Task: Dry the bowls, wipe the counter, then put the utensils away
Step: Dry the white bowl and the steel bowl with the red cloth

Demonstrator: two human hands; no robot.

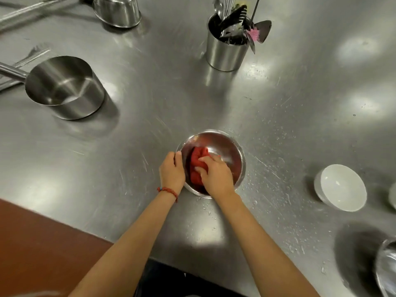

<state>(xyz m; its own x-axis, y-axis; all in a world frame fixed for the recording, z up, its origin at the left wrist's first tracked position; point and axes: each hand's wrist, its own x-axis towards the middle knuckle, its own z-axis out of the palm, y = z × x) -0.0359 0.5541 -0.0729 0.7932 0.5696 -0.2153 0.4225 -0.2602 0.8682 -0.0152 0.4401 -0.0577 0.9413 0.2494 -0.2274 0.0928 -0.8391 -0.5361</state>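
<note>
A: Head view, centre of frame: where is the steel bowl (211, 163)?

B: On the steel counter (150, 129), just below centre. My left hand (172, 171) is curled over its left rim. My right hand (216, 173) is inside it, fingers closed on a bunched red cloth (197, 160) pressed to the bowl wall.

A: Other items?

B: White bowl (340, 187) at right, well apart. Utensil holder (225, 50) with utensils (235, 20) at upper centre. Saucepan (64, 86) at upper left.

Brushed steel counter (278, 93), shiny metal bowl (225, 144), red cloth (196, 159)
</note>
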